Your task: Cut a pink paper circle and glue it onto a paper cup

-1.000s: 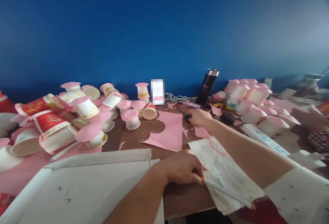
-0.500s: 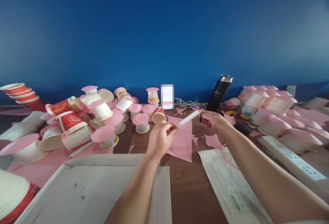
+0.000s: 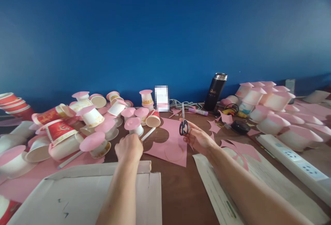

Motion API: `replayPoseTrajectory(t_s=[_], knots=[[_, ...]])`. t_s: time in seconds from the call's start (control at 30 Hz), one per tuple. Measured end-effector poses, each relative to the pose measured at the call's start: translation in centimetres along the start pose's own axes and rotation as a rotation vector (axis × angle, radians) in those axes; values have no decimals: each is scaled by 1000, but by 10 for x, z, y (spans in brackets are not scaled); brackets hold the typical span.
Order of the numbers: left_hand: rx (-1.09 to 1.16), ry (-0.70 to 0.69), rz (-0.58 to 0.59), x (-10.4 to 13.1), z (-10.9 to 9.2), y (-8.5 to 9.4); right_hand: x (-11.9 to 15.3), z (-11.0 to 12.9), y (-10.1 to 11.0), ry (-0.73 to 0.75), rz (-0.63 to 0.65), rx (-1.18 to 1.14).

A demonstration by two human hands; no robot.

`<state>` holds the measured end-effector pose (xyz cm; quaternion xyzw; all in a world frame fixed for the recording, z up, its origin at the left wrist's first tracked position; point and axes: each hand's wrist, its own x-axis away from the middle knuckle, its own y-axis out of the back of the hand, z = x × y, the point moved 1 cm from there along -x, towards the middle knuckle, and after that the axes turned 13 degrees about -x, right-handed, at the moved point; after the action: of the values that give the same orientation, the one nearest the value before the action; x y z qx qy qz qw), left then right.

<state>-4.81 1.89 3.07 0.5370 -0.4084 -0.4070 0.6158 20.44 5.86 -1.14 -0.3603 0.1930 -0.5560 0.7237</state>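
- Left hand [image 3: 129,148]: closed, its fingers gripping one end of a white pen; it was low over the brown table [image 3: 181,197], just beside a small cup with a pink top [image 3: 133,125].
- White pen [image 3: 149,133]: slanted out of the left hand, its free end pointing toward a red cup [image 3: 153,119] that lay on its side.
- Right hand [image 3: 200,138]: fingers curled on the handles of the scissors.
- Scissors [image 3: 183,123]: black handles, blades pointing upward; raised in front of the right part of the pink sheet.
- Pink sheet [image 3: 178,144]: lay flat between the hands, a curved piece missing from its left edge.
- White box [image 3: 82,197]: lay beneath the left forearm.
- Printed paper [image 3: 281,183]: lay under the right forearm, pink scraps [image 3: 248,149] at its far end.
- Black bottle [image 3: 215,92]: stood near the blue wall [image 3: 129,28].
- Power strip [image 3: 292,159]: lay at right, beside the printed paper.
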Motion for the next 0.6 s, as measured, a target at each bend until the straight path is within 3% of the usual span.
replayPoseTrajectory(t_s=[0.07, 0.13, 0.23, 0.37, 0.6], knots=[[-25, 4, -51, 1, -2, 0, -1, 2, 1, -3, -9, 3], [-39, -50, -184, 5, -9, -1, -1, 3, 1, 2, 4, -6], [28, -225, -313, 12, -28, -7, -1, 4, 2, 40, 32, -22], [187, -441, -183, 16, -46, -19, -4, 4, 3, 78, 22, -37], [231, -418, -1, 6, -50, -19, -7, 3, 6, 50, -12, -24]])
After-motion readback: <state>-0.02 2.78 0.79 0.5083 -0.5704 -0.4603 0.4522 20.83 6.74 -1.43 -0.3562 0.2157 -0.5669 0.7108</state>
